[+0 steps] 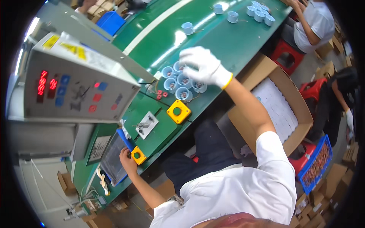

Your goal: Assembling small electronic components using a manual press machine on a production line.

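Note:
My right hand (205, 67), in a white glove with a yellow cuff, hovers over a cluster of light blue cups (183, 94) on the green table. Its fingers are bent, with a gap between them and the thumb; nothing shows in the grip. Wires and small parts sit in the cups. At the table's near left, my bare left hand (128, 161) is closed beside a yellow button box (138, 155) with a green button. Something small and dark shows at its fingertips, too small to name. A metal plate fixture (146, 124) lies between the hands.
Another yellow button box (178, 111) sits by the table edge, near small red rings (162, 94). A control box (76, 83) with red digits stands left. More cups (260, 13) are farther along. An open carton (304, 127) stands right; a person (313, 26) sits beyond.

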A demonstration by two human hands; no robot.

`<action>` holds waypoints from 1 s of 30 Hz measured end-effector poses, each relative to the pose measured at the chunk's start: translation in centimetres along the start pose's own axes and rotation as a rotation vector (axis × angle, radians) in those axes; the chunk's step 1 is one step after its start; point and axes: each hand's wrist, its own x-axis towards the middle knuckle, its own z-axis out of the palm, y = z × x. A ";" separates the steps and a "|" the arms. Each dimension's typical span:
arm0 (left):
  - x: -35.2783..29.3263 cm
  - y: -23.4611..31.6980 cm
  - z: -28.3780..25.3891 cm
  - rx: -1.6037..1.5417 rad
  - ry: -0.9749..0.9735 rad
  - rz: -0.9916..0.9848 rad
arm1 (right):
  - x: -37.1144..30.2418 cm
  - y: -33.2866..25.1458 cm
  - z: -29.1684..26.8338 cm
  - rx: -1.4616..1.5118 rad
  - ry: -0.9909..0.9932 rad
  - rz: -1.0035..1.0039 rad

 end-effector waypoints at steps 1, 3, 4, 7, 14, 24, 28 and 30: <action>-0.1 -0.2 0.0 -0.004 -0.017 0.007 | 0.5 2.0 -1.1 -0.044 0.074 0.025; 0.0 -0.5 -0.1 0.024 0.042 0.032 | 0.0 9.6 -3.0 -0.208 0.312 0.166; 0.4 0.0 0.4 0.016 0.032 0.044 | -1.2 14.5 -4.5 -0.355 0.370 0.299; 0.6 0.6 0.5 0.057 0.030 0.081 | -4.1 24.8 -7.6 -0.668 0.409 0.651; 0.5 0.7 0.9 0.047 0.034 0.053 | -1.9 29.0 -8.5 -0.881 0.256 0.780; -0.1 2.4 -0.3 0.080 0.002 0.041 | -4.8 24.4 -5.5 0.005 0.735 0.857; -0.1 2.6 -0.5 0.015 -0.009 0.040 | -6.4 10.2 -3.7 0.897 0.957 0.649; -0.1 2.3 -0.1 -0.038 0.010 0.042 | -7.8 2.0 -2.9 1.228 0.768 0.529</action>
